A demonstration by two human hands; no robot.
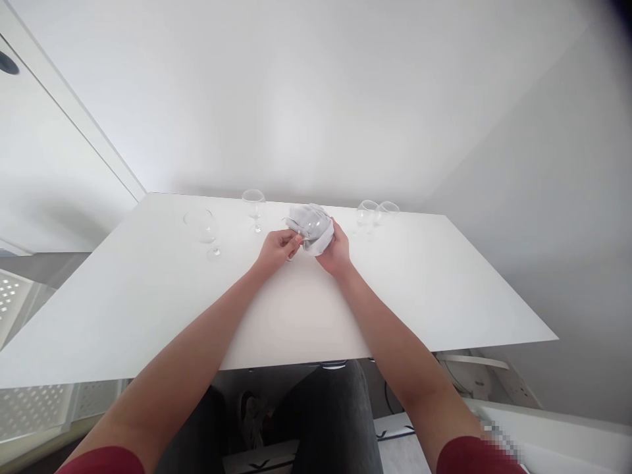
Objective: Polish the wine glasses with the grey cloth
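White-grey soft cloth [322,242] wraps the bowl of a clear stemmed drinking glass [311,227]. Position: the glass is between both hands, over the far middle of the white rectangular table [301,309]; contact with the surface cannot be told.

Left hand [282,248]: thumb and fingers pressed together, apparently pinching the stem, which they largely hide. Right hand [338,250]: curled around the cloth from the right, cupping the bowl; fingertips hidden.

Handling: support the bowl through the cloth with the right palm. Apply light, even pressure. Turn bowl and stem together; opposed twisting could snap the stem. Leave fabric between skin and bowl to limit fingerprints.

Clearance: a pair of clear round-bowled glasses [367,214] is near the right hand; a clear upright goblet [254,208] and a clear wide-bowled glass [208,229] are to the left. Restrict sideways travel.
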